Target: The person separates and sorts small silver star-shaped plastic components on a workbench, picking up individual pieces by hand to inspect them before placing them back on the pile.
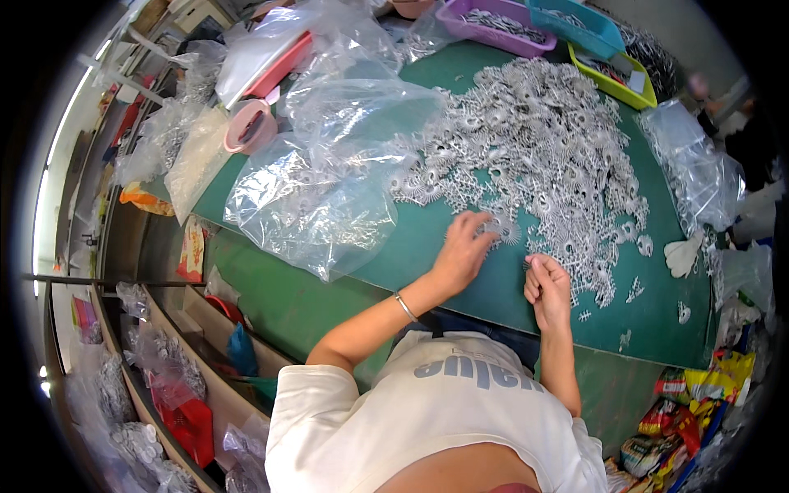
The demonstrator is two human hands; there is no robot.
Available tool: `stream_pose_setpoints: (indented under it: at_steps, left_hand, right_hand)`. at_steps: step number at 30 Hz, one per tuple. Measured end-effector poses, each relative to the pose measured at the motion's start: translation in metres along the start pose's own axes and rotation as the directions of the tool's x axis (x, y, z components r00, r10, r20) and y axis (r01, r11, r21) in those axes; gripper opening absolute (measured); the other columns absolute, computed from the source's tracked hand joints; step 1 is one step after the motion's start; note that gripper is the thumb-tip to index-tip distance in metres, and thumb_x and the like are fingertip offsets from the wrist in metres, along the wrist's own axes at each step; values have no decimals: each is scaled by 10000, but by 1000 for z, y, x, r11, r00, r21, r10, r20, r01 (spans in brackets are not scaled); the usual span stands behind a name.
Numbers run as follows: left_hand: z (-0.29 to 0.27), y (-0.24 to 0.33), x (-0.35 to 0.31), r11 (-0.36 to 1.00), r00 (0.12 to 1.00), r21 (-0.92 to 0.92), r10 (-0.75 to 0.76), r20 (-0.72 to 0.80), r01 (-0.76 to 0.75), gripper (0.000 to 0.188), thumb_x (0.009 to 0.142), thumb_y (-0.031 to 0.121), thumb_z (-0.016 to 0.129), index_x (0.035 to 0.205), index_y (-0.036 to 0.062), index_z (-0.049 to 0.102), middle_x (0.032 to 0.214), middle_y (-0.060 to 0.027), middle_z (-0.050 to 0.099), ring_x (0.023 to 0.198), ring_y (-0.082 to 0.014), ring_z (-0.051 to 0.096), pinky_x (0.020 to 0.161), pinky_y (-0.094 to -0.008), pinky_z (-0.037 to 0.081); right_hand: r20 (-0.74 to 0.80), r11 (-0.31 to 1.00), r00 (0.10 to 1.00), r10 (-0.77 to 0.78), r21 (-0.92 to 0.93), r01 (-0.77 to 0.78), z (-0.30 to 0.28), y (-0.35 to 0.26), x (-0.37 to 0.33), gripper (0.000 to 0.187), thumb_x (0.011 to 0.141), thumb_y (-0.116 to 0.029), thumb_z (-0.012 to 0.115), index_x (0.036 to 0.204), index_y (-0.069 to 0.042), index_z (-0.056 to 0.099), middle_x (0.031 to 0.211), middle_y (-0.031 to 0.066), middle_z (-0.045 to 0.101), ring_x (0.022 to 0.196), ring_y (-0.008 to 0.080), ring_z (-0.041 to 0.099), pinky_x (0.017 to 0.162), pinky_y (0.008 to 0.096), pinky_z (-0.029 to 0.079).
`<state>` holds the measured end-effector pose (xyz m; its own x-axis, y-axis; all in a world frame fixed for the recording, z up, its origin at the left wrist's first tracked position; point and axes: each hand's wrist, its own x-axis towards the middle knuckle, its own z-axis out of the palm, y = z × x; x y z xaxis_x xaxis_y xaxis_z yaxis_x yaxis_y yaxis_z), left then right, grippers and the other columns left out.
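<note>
A large heap of small silver metal pieces (559, 140), many fan-shaped or spiky, spreads over the green tabletop (427, 283). My left hand (463, 256) reaches to the near edge of the heap, its fingers curved and apart. A round, fan-like silver piece (507, 231) lies right by its fingertips; whether they touch it is hard to tell. To the right, my right hand (548, 289) is closed in a pinch, thumb against fingers. A small dark piece shows at its fingertips, too small to name.
A big clear plastic bag (316, 205) covers the table's left part. A pink cup (250, 127) stands beyond it. Purple (497, 26), blue (579, 29) and yellow-green (616, 82) baskets line the far edge. Clear bags (694, 168) lie at the right; open drawers (197, 353) stand left.
</note>
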<state>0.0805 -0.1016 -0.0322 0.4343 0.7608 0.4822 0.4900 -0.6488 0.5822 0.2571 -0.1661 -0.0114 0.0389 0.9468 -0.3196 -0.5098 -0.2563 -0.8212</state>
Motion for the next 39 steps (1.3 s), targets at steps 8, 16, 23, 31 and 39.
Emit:
stream_pose_setpoints:
  at_steps: [8, 16, 23, 31, 39]
  left_hand:
    - [7, -33, 37, 875, 973, -451, -224, -57, 175, 167, 791, -8, 573, 952, 35, 584, 971, -81, 607, 857, -223, 583, 729, -335, 487]
    - [-21, -50, 52, 193, 738, -910, -655, 160, 368, 280, 853, -27, 497, 1132, -31, 514, 1063, -102, 569, 970, -167, 573, 812, -284, 507]
    - [-29, -43, 35, 645, 881, -704, -469, -59, 297, 248, 837, -24, 525, 1084, -46, 535, 1096, -122, 574, 1009, -188, 570, 773, -267, 491]
    - [-13, -7, 21, 965, 980, 172, -194, -42, 198, 415, 614, 87, 753, 988, 54, 576, 970, -111, 496, 930, -316, 483, 799, -370, 401]
    - [-10, -21, 23, 939, 940, -239, -293, -177, 248, 275, 650, -33, 665, 885, 32, 538, 895, -115, 514, 833, -253, 525, 705, -311, 443]
  right_hand:
    - [43, 996, 999, 0, 84, -3, -1, -2, 0, 172, 918, -137, 483, 923, 20, 552, 548, -41, 337, 460, 42, 290, 411, 202, 250]
    - [-118, 987, 986, -115, -130, 99, -13, -7, -2, 190, 917, -132, 487, 984, 12, 591, 601, -51, 405, 474, 17, 303, 418, 187, 240]
    - [-82, 890, 985, -150, -446, 99, -17, -19, -1, 198, 888, -175, 545, 908, 7, 619, 544, -51, 409, 448, 34, 322, 416, 196, 243]
    - [212, -57, 791, -574, -974, 219, 24, -9, 62, 159, 804, -126, 584, 919, -19, 604, 656, 162, 582, 643, 352, 592, 539, 435, 441]
    - [274, -56, 710, -648, -948, 315, 18, -5, 72, 143, 710, -110, 654, 796, -56, 553, 723, 117, 604, 646, 297, 590, 533, 393, 454]
